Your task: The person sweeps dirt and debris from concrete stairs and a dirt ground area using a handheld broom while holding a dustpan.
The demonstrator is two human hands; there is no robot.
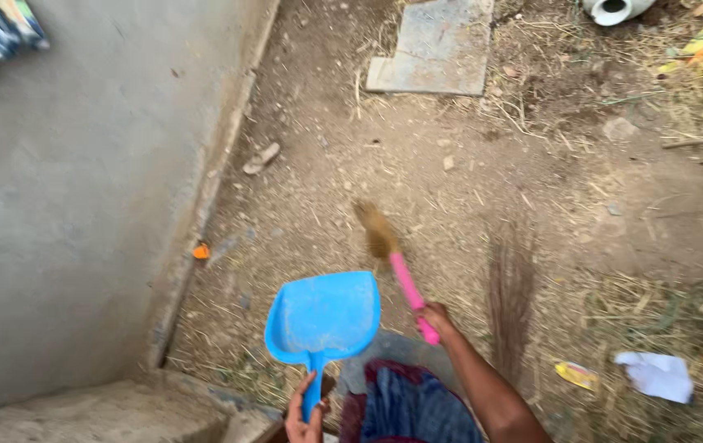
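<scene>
Dirt ground (483, 189), strewn with dry straw, filled the frame's centre and right; a grey concrete wall (64, 230) rose at left; low centre, the left hand (304, 420) gripped a blue dustpan (324, 318); the right hand (436, 318) clasped a pink-handled brush (401, 275), blurred.

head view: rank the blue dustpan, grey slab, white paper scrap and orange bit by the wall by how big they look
1. Grey slab and blue dustpan: look alike, and the dustpan is nearer the camera, so unranked.
2. White paper scrap.
3. Orange bit.

Grey wall (64, 205), littered dirt ground (466, 189)
</scene>
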